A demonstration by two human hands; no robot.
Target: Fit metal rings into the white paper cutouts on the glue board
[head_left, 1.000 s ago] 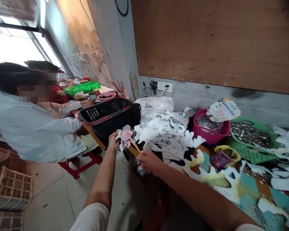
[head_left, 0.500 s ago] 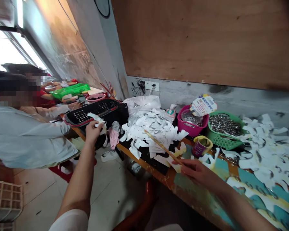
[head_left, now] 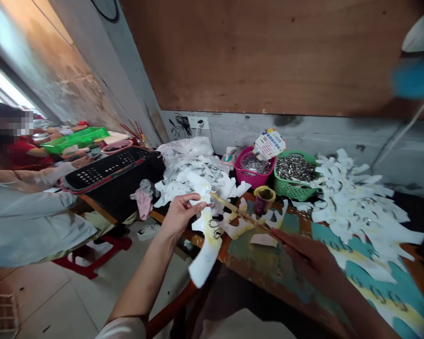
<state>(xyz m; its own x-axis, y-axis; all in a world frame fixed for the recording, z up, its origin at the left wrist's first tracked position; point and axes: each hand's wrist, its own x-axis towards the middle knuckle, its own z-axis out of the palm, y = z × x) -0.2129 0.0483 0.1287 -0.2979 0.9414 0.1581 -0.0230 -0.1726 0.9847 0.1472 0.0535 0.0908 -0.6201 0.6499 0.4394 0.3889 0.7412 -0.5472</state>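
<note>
My left hand (head_left: 179, 215) pinches the top of a white cut-out shape (head_left: 207, 240) with yellow glue smears and two metal rings on it, holding it over the table's near edge. My right hand (head_left: 305, 254) is closed on a thin wooden stick (head_left: 238, 213) whose tip reaches the cut-out near my left fingers. A small purple glue pot (head_left: 263, 199) with a yellow rim stands just behind the stick. Below lie more glue-smeared cut-outs (head_left: 254, 223).
A heap of white cut-outs (head_left: 194, 174) sits left of centre, another spread (head_left: 353, 202) at the right. A pink tub (head_left: 249, 173) and green basket (head_left: 286, 186) hold metal rings. A black crate (head_left: 109, 176) stands left. Other people in white sleeves (head_left: 28, 212) work there.
My left hand came back from the black crate with a white cut-out and now holds it in front of me. The stick's tip swung down to meet it. The view turned right.
</note>
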